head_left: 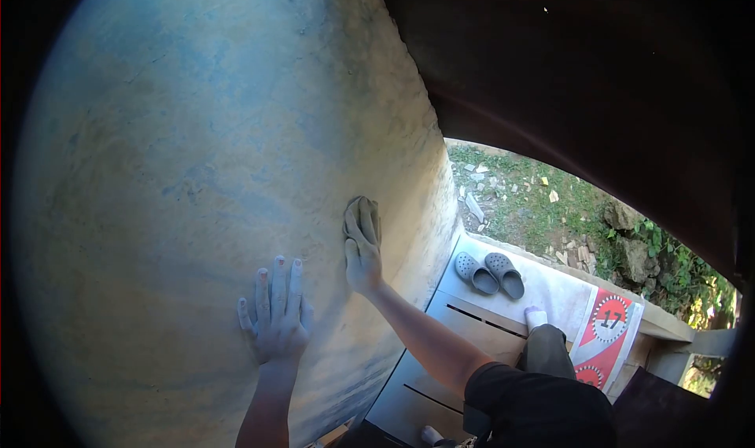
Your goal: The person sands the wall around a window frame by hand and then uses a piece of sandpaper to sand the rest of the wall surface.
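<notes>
- The left hand (275,326), low and left of centre in the frame, lies flat against a large, pale, mottled wall (157,212), fingers extended towards the top of the frame and slightly apart, thumb side towards the right hand; it is spread wide and grasps nothing.
- The right hand (362,267), near the centre, has hold of what looks like a folded grey-brown cloth (376,220), its fingers laid over it and keeping it against the wall; how tightly they grip, I cannot tell.
- The right forearm slants up and leftward from a black sleeve (543,405) at lower right.
- A red-and-white banner (584,352), lower right, reads "17" inside a ring; a second ring below is partly hidden, its marking unreadable.
- Grey clogs (476,273) sit just above the banner's left side.
</notes>
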Tool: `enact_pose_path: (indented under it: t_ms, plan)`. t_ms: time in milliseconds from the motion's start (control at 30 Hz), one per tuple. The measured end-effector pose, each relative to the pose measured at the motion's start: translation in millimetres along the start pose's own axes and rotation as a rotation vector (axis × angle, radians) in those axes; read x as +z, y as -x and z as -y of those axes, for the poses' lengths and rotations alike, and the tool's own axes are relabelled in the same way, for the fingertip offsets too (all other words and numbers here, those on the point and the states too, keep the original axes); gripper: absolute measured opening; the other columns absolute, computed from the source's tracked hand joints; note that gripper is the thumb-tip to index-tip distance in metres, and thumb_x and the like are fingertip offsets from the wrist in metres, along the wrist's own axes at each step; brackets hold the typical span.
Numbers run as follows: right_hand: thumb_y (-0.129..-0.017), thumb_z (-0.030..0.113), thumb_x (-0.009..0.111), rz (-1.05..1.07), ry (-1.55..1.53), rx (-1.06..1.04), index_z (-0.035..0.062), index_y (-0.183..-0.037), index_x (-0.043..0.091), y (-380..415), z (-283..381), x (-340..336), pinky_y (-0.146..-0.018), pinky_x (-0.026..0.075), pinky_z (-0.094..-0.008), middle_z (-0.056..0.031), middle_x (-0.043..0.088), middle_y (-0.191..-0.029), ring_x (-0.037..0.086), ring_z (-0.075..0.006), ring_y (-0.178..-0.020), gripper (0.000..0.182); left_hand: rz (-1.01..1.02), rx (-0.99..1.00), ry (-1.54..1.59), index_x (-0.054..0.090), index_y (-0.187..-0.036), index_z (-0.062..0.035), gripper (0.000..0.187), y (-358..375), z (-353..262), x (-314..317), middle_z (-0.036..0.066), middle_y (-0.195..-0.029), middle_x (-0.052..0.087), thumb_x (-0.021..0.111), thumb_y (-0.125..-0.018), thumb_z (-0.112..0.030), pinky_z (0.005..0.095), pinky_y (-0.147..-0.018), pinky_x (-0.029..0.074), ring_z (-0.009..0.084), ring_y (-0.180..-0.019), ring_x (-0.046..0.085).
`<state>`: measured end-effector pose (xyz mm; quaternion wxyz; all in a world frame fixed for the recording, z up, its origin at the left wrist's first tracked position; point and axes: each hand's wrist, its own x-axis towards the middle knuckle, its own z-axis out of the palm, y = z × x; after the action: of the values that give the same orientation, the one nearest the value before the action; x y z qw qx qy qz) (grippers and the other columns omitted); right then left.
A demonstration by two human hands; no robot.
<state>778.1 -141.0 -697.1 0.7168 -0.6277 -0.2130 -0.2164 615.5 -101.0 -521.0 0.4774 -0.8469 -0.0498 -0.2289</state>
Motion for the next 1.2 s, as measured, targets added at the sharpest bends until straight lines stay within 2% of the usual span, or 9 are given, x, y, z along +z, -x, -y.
enact_pose_path:
  t_ms: [100, 167, 267, 433, 533, 633, 700, 933, 1200]
  plan:
    - [-0.115, 0.026, 0.035, -0.097, -0.003, 0.193, 0.0080, -0.163, 0.045, -32.4, -49.9, -17.5, -0.132, 0.008, -0.0504, -0.0190, 0.026, -0.175, 0.014, -0.0426, -0.164, 0.052, -0.023, 0.005, -0.031, 0.060, -0.152, -0.0367, 0.055, -10.8, -8.2, 5.9, -0.006, -0.164, 0.052, 0.062, -0.097, -0.038, 0.0499, -0.130, 0.015, 0.0184, -0.151, 0.047]
    - [-0.116, 0.026, 0.031, -0.101, -0.054, 0.108, 0.0036, -0.164, 0.041, -65.3, -81.6, -44.0, -0.133, 0.007, -0.0480, -0.0191, 0.024, -0.176, 0.014, -0.0409, -0.164, 0.053, -0.021, 0.002, -0.046, 0.060, -0.152, -0.0367, 0.055, -6.8, -8.4, 5.3, -0.006, -0.164, 0.052, 0.062, -0.098, -0.038, 0.0492, -0.130, 0.015, 0.0177, -0.152, 0.047]
    - [-0.116, 0.026, 0.030, -0.166, -0.067, 0.222, 0.0001, -0.163, 0.039, -74.4, -69.5, -44.3, -0.134, 0.006, -0.0469, -0.0197, 0.025, -0.176, 0.013, -0.0408, -0.164, 0.054, -0.024, -0.016, -0.036, 0.060, -0.152, -0.0363, 0.054, -9.5, -9.6, 3.8, -0.007, -0.164, 0.052, 0.062, -0.098, -0.039, 0.0483, -0.130, 0.015, 0.0169, -0.152, 0.046]
    - [-0.107, 0.013, 0.053, -0.006, 0.032, -0.020, 0.0049, -0.156, 0.054, -23.1, 24.7, -16.7, -0.131, 0.021, -0.0516, -0.0200, 0.036, -0.171, 0.024, -0.0443, -0.161, 0.050, -0.022, -0.008, 0.002, 0.061, -0.151, -0.0353, 0.052, -9.1, -9.5, 3.3, -0.007, -0.164, 0.052, 0.062, -0.099, -0.039, 0.0475, -0.129, 0.016, 0.0169, -0.152, 0.046]
    - [-0.100, 0.006, 0.061, 0.037, 0.086, -0.214, 0.0067, -0.150, 0.062, -15.5, -9.1, -26.5, -0.129, 0.024, -0.0521, -0.0180, 0.044, -0.167, 0.031, -0.0454, -0.158, 0.049, -0.025, -0.020, -0.004, 0.061, -0.151, -0.0349, 0.052, -10.1, -11.1, 3.3, -0.007, -0.164, 0.052, 0.063, -0.099, -0.038, 0.0472, -0.129, 0.017, 0.0171, -0.152, 0.046]
    - [-0.113, 0.012, 0.044, -0.247, -0.139, 0.081, 0.0027, -0.154, 0.055, -37.9, -91.3, -27.7, -0.130, 0.025, -0.0481, -0.0178, 0.043, -0.168, 0.030, -0.0454, -0.158, 0.044, -0.024, -0.015, -0.003, 0.062, -0.150, -0.0349, 0.052, -9.4, -11.0, 4.0, -0.007, -0.163, 0.053, 0.063, -0.099, -0.038, 0.0466, -0.129, 0.017, 0.0170, -0.151, 0.047]
    - [-0.115, 0.017, 0.037, -0.274, 0.118, 0.224, -0.0068, -0.150, 0.054, -64.5, -104.4, -51.5, -0.131, 0.021, -0.0491, -0.0218, 0.043, -0.167, 0.026, -0.0469, -0.159, 0.046, -0.030, -0.015, -0.014, 0.063, -0.149, -0.0350, 0.051, -9.3, -10.8, 5.2, -0.007, -0.162, 0.054, 0.063, -0.098, -0.037, 0.0462, -0.129, 0.017, 0.0169, -0.151, 0.048]
    - [-0.115, 0.020, 0.041, -0.157, 0.008, 0.090, -0.0007, -0.157, 0.050, -36.0, -10.0, -23.7, -0.129, 0.023, -0.0536, -0.0221, 0.038, -0.169, 0.027, -0.0457, -0.159, 0.048, -0.057, -0.025, 0.024, 0.064, -0.147, -0.0350, 0.049, -11.4, -12.7, 3.4, -0.007, -0.160, 0.056, 0.062, -0.098, -0.035, 0.0450, -0.128, 0.019, 0.0164, -0.148, 0.051]
    - [-0.113, 0.017, 0.042, -0.297, -0.072, 0.291, 0.0022, -0.164, 0.040, -105.8, -26.0, -22.3, -0.131, 0.017, -0.0501, -0.0224, 0.029, -0.174, 0.021, -0.0422, -0.162, 0.053, -0.056, -0.007, 0.031, 0.069, -0.143, -0.0327, 0.047, -10.3, -11.4, 2.3, -0.004, -0.156, 0.061, 0.064, -0.096, -0.032, 0.0451, -0.127, 0.022, 0.0187, -0.145, 0.055]
